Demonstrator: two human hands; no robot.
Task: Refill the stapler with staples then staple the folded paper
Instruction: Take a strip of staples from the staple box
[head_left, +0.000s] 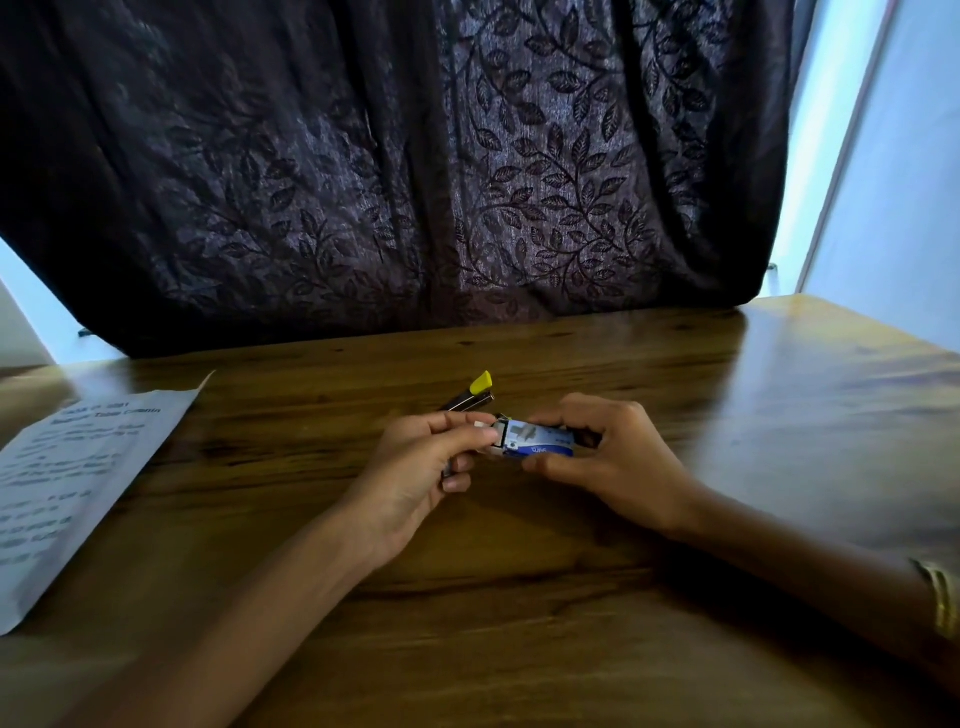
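Note:
A small blue and white staple box (537, 441) is held a little above the wooden table (519, 571), gripped by my right hand (613, 462) from the right side. My left hand (415, 467) pinches the box's open left end with thumb and forefinger. My left hand also holds the stapler (470, 399), a dark metal one with a yellow tip that sticks up behind its fingers. The folded printed paper (72, 478) lies flat at the table's left edge, apart from both hands.
A dark curtain (415, 156) with a leaf pattern hangs along the far edge of the table. A gold bangle (943, 597) sits on my right wrist. Pale walls show at both sides.

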